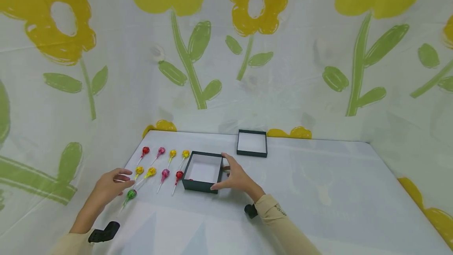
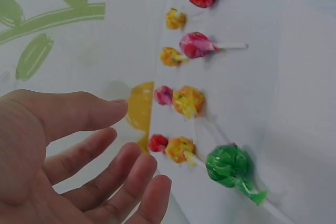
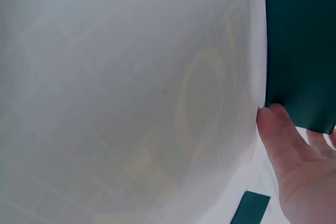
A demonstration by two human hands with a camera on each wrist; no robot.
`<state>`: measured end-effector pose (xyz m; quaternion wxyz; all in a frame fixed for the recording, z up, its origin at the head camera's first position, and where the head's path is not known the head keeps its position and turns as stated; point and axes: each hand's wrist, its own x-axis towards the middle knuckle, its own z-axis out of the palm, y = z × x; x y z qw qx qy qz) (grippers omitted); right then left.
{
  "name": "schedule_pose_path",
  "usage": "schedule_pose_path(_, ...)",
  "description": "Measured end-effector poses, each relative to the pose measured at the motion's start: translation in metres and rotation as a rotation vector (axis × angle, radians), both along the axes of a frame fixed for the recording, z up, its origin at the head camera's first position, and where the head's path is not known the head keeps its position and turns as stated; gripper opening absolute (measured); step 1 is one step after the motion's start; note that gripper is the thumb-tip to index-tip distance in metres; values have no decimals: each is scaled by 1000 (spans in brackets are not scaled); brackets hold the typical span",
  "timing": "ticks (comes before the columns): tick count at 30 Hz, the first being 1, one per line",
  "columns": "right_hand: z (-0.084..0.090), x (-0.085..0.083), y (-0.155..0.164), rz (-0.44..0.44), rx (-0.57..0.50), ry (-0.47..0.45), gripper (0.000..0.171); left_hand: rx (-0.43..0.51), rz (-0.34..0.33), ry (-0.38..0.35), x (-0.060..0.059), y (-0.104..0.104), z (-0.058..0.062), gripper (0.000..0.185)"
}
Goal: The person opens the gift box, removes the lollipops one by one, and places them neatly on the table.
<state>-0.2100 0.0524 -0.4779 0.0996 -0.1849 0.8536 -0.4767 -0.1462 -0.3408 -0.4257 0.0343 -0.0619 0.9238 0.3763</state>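
The right hand (image 1: 237, 178) rests with spread fingers against the right wall of an open dark box (image 1: 203, 171) near the middle of the white surface (image 1: 318, 192). The left hand (image 1: 111, 186), fingers open and holding nothing, hovers just beside a green lollipop (image 1: 131, 194) at the near end of two lollipop rows left of the box. A second box (image 1: 252, 143) sits near the far edge, with bare surface to the right.

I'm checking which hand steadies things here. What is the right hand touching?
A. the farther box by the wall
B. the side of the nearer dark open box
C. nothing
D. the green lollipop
B: the right hand rests its fingers against the side of the nearer dark box, while the left hand hovers by the green lollipop.
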Motion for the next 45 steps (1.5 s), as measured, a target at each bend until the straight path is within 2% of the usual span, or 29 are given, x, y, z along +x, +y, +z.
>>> schedule_pose_path(4, 0, 0, 2, -3, 1, -2, 119, 34, -33, 68, -14, -1, -12, 45)
schedule_pose_path(7, 0, -1, 2, -5, 3, -2, 119, 54, -51, 106, -26, -3, -27, 40)
schedule_pose_path(9, -1, -1, 3, -9, 5, -1, 119, 79, -85, 87, -33, -2, -31, 41)
schedule_pose_path(11, -2, -2, 3, -14, 7, -1, 119, 88, -88, 84, -41, 1, -37, 39)
schedule_pose_path(13, -3, -2, 4, -16, 4, -2, 119, 94, -74, 58, -46, 7, -38, 40)
schedule_pose_path(16, -4, -2, 4, -16, -9, -1, 119, 131, -95, 43, -46, 22, -27, 43)
schedule_pose_path(21, -3, -2, 4, -13, -22, -1, 119, 168, -144, 21, -31, 58, 16, 44)
schedule_pose_path(24, -3, -2, 4, -12, -28, -4, 118, 165, -136, 19, -29, 73, 26, 41)
schedule_pose_path(33, -3, -1, 0, -3, -31, -4, 118, 191, -155, 19, -34, 98, 39, 33)
schedule_pose_path(45, -2, 0, -1, -2, -31, 1, 117, 211, -288, 16, -49, 118, 37, 28)
